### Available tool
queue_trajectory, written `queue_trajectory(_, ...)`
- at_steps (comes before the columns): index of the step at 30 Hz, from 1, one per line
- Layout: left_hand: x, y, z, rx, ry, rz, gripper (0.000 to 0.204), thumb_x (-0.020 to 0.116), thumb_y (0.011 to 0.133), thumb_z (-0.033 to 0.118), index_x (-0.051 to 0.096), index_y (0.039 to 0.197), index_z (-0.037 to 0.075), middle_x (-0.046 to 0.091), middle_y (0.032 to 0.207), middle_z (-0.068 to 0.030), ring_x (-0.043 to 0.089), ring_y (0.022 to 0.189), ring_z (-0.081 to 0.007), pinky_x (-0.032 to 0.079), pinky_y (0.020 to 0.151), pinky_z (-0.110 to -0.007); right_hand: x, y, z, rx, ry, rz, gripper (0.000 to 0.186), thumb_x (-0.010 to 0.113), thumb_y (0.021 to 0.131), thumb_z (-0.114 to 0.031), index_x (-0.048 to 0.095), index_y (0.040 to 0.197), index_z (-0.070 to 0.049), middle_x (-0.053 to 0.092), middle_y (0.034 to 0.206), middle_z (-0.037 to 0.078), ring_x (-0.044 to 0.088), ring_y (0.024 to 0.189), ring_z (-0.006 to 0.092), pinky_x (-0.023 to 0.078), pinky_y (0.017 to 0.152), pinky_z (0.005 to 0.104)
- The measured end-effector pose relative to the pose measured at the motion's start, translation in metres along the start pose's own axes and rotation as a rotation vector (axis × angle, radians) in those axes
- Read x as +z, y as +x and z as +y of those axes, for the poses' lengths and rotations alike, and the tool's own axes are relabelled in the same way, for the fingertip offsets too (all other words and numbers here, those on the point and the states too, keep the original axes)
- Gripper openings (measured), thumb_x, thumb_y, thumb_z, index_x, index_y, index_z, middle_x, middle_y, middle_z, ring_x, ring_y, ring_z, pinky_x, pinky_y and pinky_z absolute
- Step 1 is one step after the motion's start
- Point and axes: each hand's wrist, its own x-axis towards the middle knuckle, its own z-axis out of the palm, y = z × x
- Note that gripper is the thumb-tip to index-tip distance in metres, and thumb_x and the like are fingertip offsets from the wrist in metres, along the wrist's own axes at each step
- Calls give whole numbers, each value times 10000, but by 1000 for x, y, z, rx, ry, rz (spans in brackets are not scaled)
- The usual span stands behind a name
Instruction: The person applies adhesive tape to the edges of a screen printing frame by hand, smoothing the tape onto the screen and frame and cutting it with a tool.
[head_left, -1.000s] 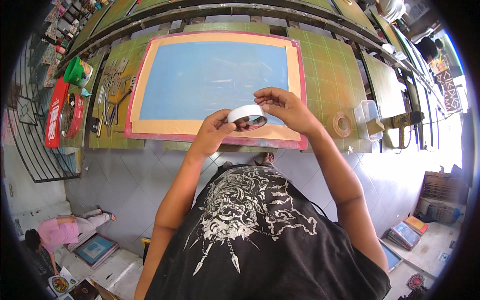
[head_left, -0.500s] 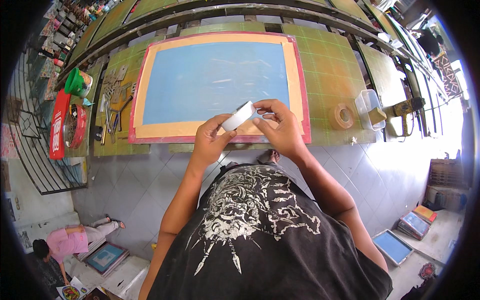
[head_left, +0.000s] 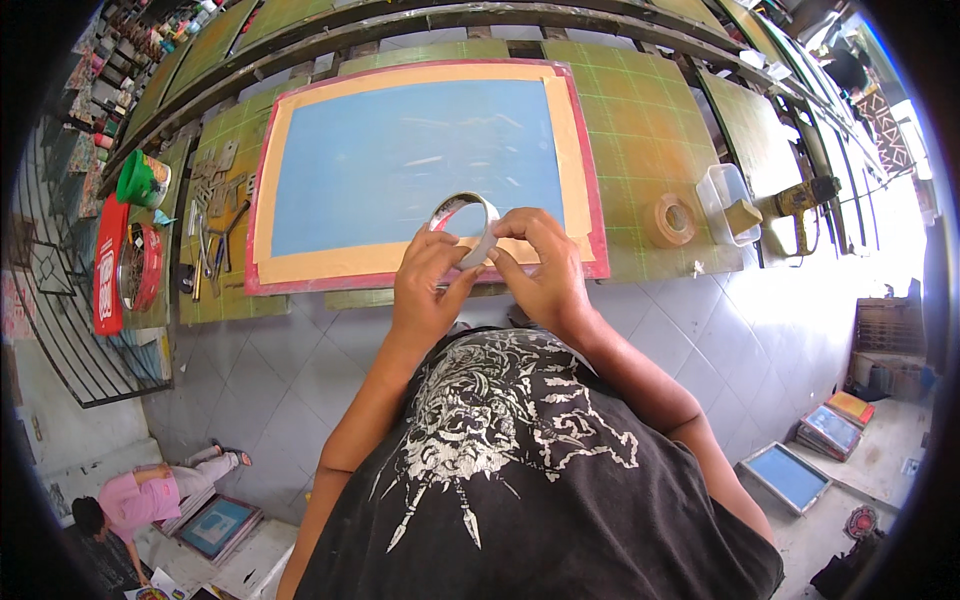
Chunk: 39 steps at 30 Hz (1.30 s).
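A thin white tape roll (head_left: 479, 250) stands on its edge between my hands, its hollow core showing. My left hand (head_left: 430, 280) grips its lower left side with curled fingers. My right hand (head_left: 540, 275) pinches its right side with fingers and thumb. Just beyond them lies a printing screen (head_left: 340, 160) with a blue middle, a tan tape border and a red frame; faint pale streaks mark the blue.
Metal tools (head_left: 215, 250), a green bucket (head_left: 140, 180) and red containers (head_left: 112, 260) sit at left. At right are a brown tape roll (head_left: 672, 219), a clear tub (head_left: 715, 190) and a yellow tool (head_left: 797, 200). A co-worker (head_left: 140, 500) bends over stacked screens (head_left: 215, 530) at lower left.
The tape roll has turned from lying fairly level to standing upright. Both hands have come closer together and lower, with the right fingers now pressed on the roll.
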Motion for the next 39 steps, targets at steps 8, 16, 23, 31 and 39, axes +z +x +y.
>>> queue_trajectory(8, 14, -8, 14, 64, 150, -37, 169, 721, 762, 39, 635, 888, -33, 631, 863, -151, 604, 906, -331, 433, 991, -475, 2, -10, 1, 56, 80, 34, 365, 718, 814, -47, 513, 1108, 20, 586, 1035, 174, 602, 968, 321, 491, 847, 407)
queue_trajectory(16, 27, -20, 14, 46, 117, -44, 157, 710, 763, 14, 625, 884, -39, 616, 833, -156, 597, 829, -341, 454, 818, -460, 15, -38, 12, 214, 92, 5, 376, 674, 832, -23, 509, 1167, 21, 557, 1053, 185, 561, 975, 328, 464, 857, 402)
queue_trajectory(23, 29, -19, 16, -14, 145, -79, 155, 709, 768, 52, 646, 899, -1, 622, 818, -135, 603, 838, -333, 413, 964, -524, 5, -30, 17, 48, -73, 51, 434, 679, 801, -15, 524, 1204, 23, 580, 1106, 188, 578, 1038, 349, 461, 916, 412)
queue_trajectory(31, 37, -20, 22, 5, 160, -117, 125, 714, 768, 69, 640, 853, 16, 628, 817, -132, 614, 852, -329, 397, 1009, -554, 16, -39, 27, 200, 55, 199, 402, 644, 833, 7, 533, 1219, 24, 546, 967, 126, 545, 909, 254, 459, 859, 370)
queue_trajectory(39, 47, -23, 22, -11, 139, -105, 131, 713, 753, 58, 595, 760, 1, 628, 768, -177, 619, 771, -367, 450, 987, -521, 25, -35, 36, 267, 69, 226, 347, 585, 855, 26, 533, 1197, 24, 541, 926, 118, 535, 885, 241, 450, 847, 370)
